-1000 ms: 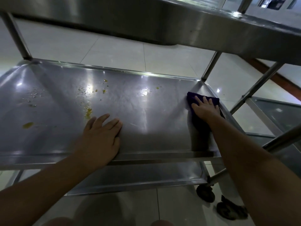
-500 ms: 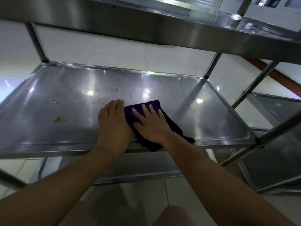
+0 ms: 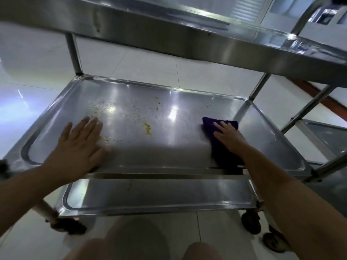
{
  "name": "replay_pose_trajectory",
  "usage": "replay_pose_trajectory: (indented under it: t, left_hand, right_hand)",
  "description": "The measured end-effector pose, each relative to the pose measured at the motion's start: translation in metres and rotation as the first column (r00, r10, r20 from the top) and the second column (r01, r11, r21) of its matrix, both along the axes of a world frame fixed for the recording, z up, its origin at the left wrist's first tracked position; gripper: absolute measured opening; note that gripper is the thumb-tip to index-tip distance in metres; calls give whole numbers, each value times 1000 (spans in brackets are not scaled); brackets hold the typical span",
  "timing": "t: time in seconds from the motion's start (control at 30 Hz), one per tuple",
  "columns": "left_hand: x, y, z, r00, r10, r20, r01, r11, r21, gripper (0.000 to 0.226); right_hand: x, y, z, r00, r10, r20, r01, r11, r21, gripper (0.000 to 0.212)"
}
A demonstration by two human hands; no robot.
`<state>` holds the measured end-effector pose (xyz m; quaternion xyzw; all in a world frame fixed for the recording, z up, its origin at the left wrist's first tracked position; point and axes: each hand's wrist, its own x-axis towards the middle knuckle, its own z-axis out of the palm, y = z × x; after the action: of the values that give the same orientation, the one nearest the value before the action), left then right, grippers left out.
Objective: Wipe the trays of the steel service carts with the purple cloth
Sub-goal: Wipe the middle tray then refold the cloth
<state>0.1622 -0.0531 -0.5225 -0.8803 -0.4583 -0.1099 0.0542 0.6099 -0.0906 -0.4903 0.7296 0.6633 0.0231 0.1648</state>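
Pressing flat, fingers straight, the right hand [image 3: 230, 136] holds the dark purple cloth [image 3: 223, 141] near the middle steel tray's [image 3: 56, 117] right edge; the left hand [image 3: 80, 145], also flat, braces by yellow crumbs [image 3: 147, 128], which careless sweeps could smear or push overboard.

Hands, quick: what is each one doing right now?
Left hand: open, flat on the tray, holding nothing.
Right hand: open, fingers straight, pressing the cloth on the tray.
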Motion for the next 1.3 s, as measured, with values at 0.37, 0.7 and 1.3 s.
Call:
replay_pose_trajectory:
  t: [0.37, 0.7, 1.3]
  left_hand:
    - [4, -2, 7, 999, -24, 48, 32, 981, -193, 120]
    - [1, -5, 12, 998, -40, 57, 52, 976, -212, 133]
    - [18, -24, 21, 997, 80, 5, -75, 955, -287, 132]
  right_hand:
    - [-76, 47, 0, 829, -411, -380, 463, 885, 54, 57]
    - [-217, 108, -6, 914, -77, -398, 114, 991, 69, 56]
    - [-102, 47, -12, 917, 254, -308, -231, 967, 108, 54]
